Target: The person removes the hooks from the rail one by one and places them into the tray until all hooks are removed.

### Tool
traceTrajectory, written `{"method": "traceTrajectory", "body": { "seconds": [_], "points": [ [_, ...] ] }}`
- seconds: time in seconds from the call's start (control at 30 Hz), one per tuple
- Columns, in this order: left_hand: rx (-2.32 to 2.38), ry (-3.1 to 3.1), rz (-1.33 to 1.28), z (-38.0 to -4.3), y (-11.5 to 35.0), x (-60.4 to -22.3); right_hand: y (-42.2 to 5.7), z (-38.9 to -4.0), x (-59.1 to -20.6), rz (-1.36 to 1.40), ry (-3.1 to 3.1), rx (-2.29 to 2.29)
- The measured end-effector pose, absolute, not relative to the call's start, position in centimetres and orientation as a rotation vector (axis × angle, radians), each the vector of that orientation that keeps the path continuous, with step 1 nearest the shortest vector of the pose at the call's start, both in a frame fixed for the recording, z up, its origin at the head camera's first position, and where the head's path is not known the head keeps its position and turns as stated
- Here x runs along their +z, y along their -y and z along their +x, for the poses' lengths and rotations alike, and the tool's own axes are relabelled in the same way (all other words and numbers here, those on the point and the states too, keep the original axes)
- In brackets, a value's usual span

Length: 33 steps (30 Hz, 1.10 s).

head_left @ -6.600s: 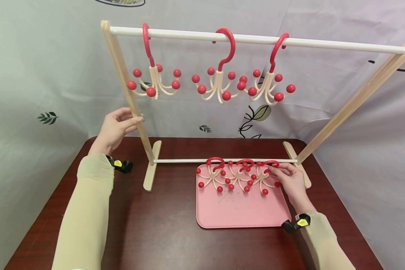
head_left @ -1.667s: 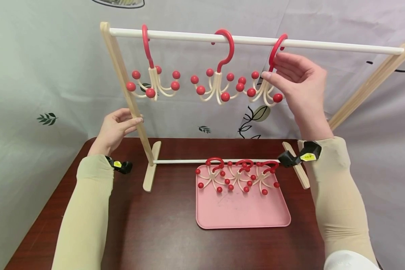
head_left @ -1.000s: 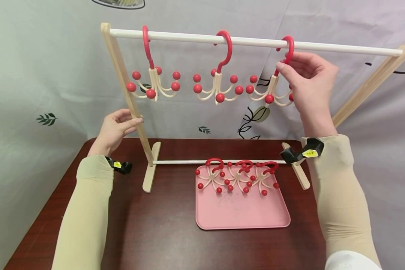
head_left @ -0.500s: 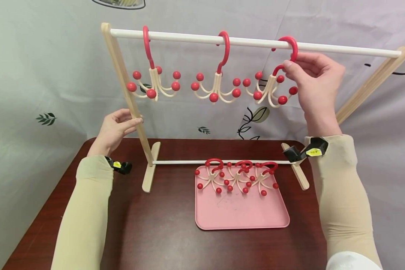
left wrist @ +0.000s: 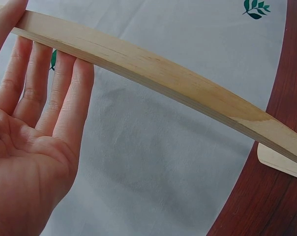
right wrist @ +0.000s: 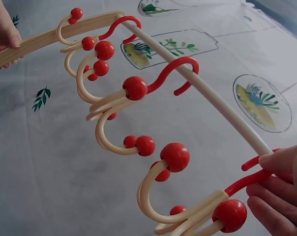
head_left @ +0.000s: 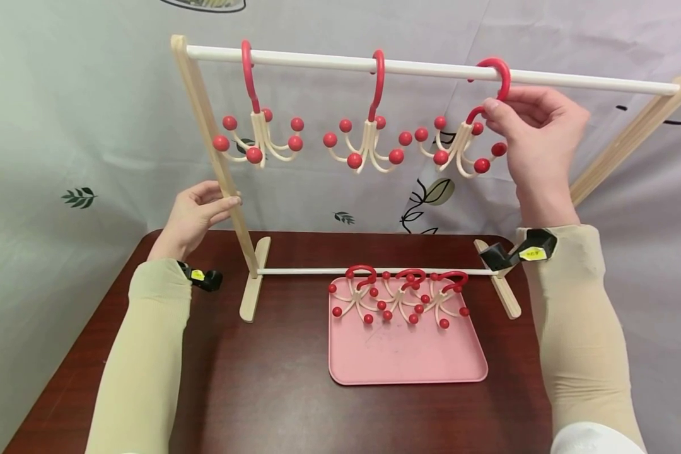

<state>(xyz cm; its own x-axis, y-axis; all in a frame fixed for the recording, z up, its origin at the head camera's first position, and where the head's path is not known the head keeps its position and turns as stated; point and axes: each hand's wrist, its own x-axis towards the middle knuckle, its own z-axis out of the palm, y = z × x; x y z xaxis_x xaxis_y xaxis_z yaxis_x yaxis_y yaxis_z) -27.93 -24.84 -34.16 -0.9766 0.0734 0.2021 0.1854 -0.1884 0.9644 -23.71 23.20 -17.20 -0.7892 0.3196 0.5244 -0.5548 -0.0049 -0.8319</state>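
Observation:
My left hand (head_left: pixel 190 217) holds the left wooden post (head_left: pixel 204 120) of a rack, thumb on one side and fingers on the other; the left wrist view shows straight fingers (left wrist: pixel 79 98) along the post's edge. High on the right, my right hand (head_left: pixel 547 139) pinches the red hook of the rightmost claw-shaped hanger (head_left: pixel 464 133), which hangs tilted from the white top rail (head_left: pixel 431 68). That hanger (right wrist: pixel 207 204) has cream prongs tipped with red balls. A middle hanger (head_left: pixel 369 135) and a left hanger (head_left: pixel 258 129) hang apart from it on the rail.
Three more such hangers lie in a row at the back of a pink tray (head_left: pixel 408 366) on the dark wooden table (head_left: pixel 261 378). Behind the tray runs the low white bar (head_left: pixel 301 272), between wooden feet (head_left: pixel 255 284). A patterned cloth (head_left: pixel 119 126) stands behind the table.
My right hand has risen from the tray to the rightmost hanging hanger, gripped its hook and slid it rightward along the rail. The middle hanger has turned. My left hand stays put.

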Motion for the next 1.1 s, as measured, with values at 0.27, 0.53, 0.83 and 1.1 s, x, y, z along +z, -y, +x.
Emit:
{"method": "traceTrajectory", "body": {
  "seconds": [0.27,0.53,0.83,1.1],
  "points": [
    [-2.348,1.951,-0.312,-27.8,24.9,-34.2,-23.6,-23.4,-16.9,0.248,1.616,1.874],
    [-2.343,1.955,-0.311,-27.7,24.9,-34.2,-23.9,-22.5,-16.5,0.237,1.567,1.85],
    [-2.353,1.949,-0.323,-27.7,24.9,-34.2,-24.8,-22.3,-16.5,0.196,1.518,1.836],
    [-2.334,1.965,-0.303,-27.6,24.9,-34.2,-25.5,-22.3,-16.4,0.184,1.474,1.863]
  ]
}}
